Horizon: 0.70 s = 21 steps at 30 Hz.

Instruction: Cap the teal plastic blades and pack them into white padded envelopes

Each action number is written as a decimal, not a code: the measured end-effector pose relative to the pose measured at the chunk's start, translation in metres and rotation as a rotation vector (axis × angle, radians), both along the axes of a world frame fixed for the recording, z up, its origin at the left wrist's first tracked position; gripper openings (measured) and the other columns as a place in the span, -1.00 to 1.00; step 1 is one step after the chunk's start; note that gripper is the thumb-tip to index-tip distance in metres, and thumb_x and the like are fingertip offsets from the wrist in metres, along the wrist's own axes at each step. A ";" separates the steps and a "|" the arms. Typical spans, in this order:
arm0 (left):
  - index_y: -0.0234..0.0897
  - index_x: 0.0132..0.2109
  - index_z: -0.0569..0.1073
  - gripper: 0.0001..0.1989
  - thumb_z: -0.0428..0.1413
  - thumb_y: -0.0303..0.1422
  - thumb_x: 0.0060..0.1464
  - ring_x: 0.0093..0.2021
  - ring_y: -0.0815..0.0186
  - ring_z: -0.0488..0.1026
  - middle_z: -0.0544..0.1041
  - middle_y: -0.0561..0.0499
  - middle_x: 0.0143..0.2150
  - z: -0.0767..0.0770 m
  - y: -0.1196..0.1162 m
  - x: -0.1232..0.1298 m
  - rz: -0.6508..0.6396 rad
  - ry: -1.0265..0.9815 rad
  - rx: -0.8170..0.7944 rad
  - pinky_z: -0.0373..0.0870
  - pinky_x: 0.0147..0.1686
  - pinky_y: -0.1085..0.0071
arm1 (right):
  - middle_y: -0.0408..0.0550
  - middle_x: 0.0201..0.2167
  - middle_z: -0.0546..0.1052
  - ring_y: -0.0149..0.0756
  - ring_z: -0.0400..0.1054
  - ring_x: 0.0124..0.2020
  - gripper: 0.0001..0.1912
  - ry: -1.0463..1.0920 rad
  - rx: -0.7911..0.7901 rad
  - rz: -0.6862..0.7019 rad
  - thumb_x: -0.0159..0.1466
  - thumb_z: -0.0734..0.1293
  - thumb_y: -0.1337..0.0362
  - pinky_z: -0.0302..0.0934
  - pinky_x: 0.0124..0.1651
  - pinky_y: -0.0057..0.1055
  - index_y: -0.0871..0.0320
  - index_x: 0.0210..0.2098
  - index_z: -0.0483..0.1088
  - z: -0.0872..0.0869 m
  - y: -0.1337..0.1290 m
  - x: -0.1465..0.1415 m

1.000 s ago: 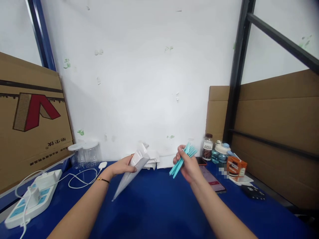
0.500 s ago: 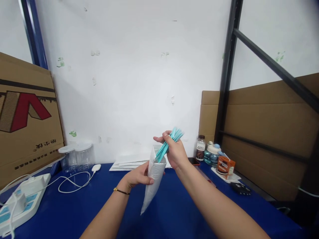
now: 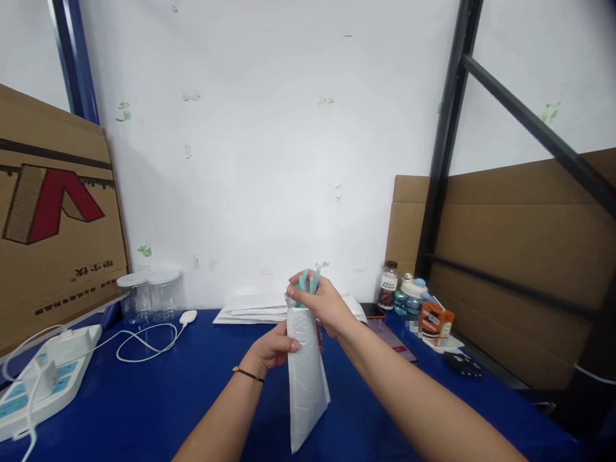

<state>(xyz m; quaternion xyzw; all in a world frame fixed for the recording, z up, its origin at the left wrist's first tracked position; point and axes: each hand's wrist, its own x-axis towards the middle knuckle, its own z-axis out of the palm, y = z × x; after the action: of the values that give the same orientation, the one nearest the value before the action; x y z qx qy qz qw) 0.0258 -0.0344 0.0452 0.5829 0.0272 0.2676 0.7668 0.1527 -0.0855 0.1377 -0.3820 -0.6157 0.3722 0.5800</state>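
Note:
My left hand [image 3: 278, 345] grips a white padded envelope [image 3: 304, 385] around its upper part, thumb on the front face. The envelope stands nearly upright with its mouth at the top. At that mouth, my right hand [image 3: 323, 301] is closed around a bunch of thin teal sticks [image 3: 303, 282]. Several tips poke up between its fingers and thumb, while their lower parts are hidden inside the envelope. Whether the right fingers also pinch the envelope's rim, I cannot tell.
Flat white envelopes [image 3: 255, 309] lie by the wall on the blue table [image 3: 158, 398]. Leftward are clear jars [image 3: 165, 298], a white cable [image 3: 144, 356] and a power strip [image 3: 72, 378]. On the right stand a dark bottle [image 3: 387, 285], a blue-lidded cup [image 3: 411, 296] and an orange box [image 3: 436, 321].
The teal sticks have gone down into the envelope, leaving only tips showing. My right hand has lowered to the mouth, and the envelope has turned more upright. The view has shifted slightly.

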 end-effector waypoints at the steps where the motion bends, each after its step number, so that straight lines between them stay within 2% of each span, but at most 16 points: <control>1: -0.37 -0.09 0.40 -0.48 0.24 -0.35 -0.30 -0.17 0.12 0.41 0.45 -0.13 -0.20 0.001 -0.001 0.001 -0.007 -0.006 -0.005 0.28 -0.11 0.19 | -0.19 -0.48 0.37 -0.43 0.23 -0.49 -0.66 -0.006 -0.010 0.007 0.01 0.39 0.14 0.13 -0.42 -0.48 0.17 -0.28 0.33 0.001 -0.001 0.000; 4: -0.40 -0.09 0.40 -0.48 0.23 -0.35 -0.30 -0.18 0.15 0.39 0.43 -0.12 -0.22 0.004 -0.003 0.003 -0.028 -0.017 -0.002 0.26 -0.09 0.20 | -0.18 -0.41 0.38 -0.45 0.23 -0.50 -0.66 -0.023 -0.015 0.039 0.01 0.39 0.15 0.13 -0.44 -0.50 0.15 -0.26 0.32 0.006 -0.004 0.001; 8: -0.37 -0.06 0.36 -0.43 0.23 -0.35 -0.32 -0.20 0.23 0.36 0.39 -0.08 -0.24 0.008 -0.005 0.006 -0.064 -0.068 -0.010 0.24 -0.06 0.18 | -0.11 -0.22 0.38 -0.39 0.29 -0.33 -0.69 -0.116 0.062 0.042 0.09 0.33 0.14 0.18 -0.30 -0.45 0.10 -0.19 0.32 0.015 -0.010 0.012; 11: -0.37 -0.09 0.36 -0.43 0.24 -0.34 -0.36 -0.22 0.24 0.35 0.38 -0.06 -0.26 0.011 -0.008 0.007 -0.135 -0.107 -0.032 0.23 -0.05 0.16 | -0.08 -0.11 0.36 -0.31 0.27 -0.16 -0.62 -0.342 0.165 0.134 0.03 0.39 0.15 0.16 -0.17 -0.41 0.09 -0.16 0.35 0.020 -0.013 0.030; 13: -0.38 -0.13 0.38 -0.46 0.24 -0.33 -0.38 -0.20 0.19 0.37 0.40 -0.08 -0.25 0.013 -0.011 0.007 -0.178 -0.128 -0.063 0.22 -0.04 0.12 | -0.08 -0.13 0.38 -0.29 0.27 -0.16 -0.62 -0.512 0.200 0.217 -0.06 0.45 0.16 0.16 -0.17 -0.41 0.13 -0.25 0.41 0.019 -0.012 0.040; 14: -0.38 -0.11 0.38 -0.44 0.24 -0.32 -0.37 -0.15 0.14 0.36 0.41 -0.11 -0.20 0.013 -0.012 0.006 -0.186 -0.141 -0.089 0.19 -0.02 0.09 | -0.08 -0.20 0.41 -0.31 0.28 -0.22 -0.67 -0.568 0.195 0.230 -0.06 0.45 0.15 0.16 -0.22 -0.43 0.15 -0.32 0.43 0.018 -0.010 0.044; 16: -0.38 -0.01 0.34 -0.34 0.23 -0.23 -0.34 0.00 0.01 0.30 0.39 -0.20 -0.03 0.013 -0.014 0.003 -0.183 -0.150 -0.146 0.13 0.04 0.03 | -0.12 -0.40 0.43 -0.38 0.27 -0.41 -0.73 -0.605 0.171 0.156 0.00 0.40 0.11 0.14 -0.37 -0.48 0.19 -0.42 0.43 0.013 -0.004 0.051; 18: -0.42 0.08 0.27 -0.26 0.21 -0.13 -0.26 0.09 -0.07 0.23 0.32 -0.28 0.08 0.010 -0.013 -0.001 -0.153 -0.096 -0.192 0.09 0.07 0.01 | -0.17 -0.56 0.38 -0.44 0.18 -0.54 -0.73 -0.585 0.171 -0.020 0.06 0.36 0.08 0.06 -0.48 -0.51 0.19 -0.45 0.43 0.007 0.004 0.056; 19: -0.43 0.08 0.27 -0.28 0.20 -0.12 -0.21 0.08 -0.07 0.25 0.33 -0.29 0.08 0.006 -0.012 -0.003 -0.110 -0.044 -0.206 0.10 0.06 0.02 | -0.19 -0.60 0.35 -0.46 0.14 -0.58 -0.73 -0.575 0.187 -0.118 0.05 0.36 0.08 0.03 -0.51 -0.52 0.19 -0.46 0.42 0.004 0.008 0.060; 21: -0.42 0.03 0.32 -0.44 0.20 -0.25 -0.12 -0.02 0.02 0.38 0.44 -0.27 -0.03 -0.003 -0.007 -0.006 0.053 0.086 -0.221 0.20 0.02 0.11 | -0.22 -0.62 0.32 -0.48 0.09 -0.60 -0.75 -0.538 0.221 -0.272 0.04 0.36 0.10 0.00 -0.53 -0.53 0.18 -0.43 0.42 -0.002 0.015 0.067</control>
<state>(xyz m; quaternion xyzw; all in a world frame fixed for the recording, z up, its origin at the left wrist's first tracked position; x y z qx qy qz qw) 0.0200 -0.0413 0.0427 0.5049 0.1047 0.2579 0.8170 0.2192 -0.0707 0.1360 -0.4803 -0.7270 0.1075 0.4788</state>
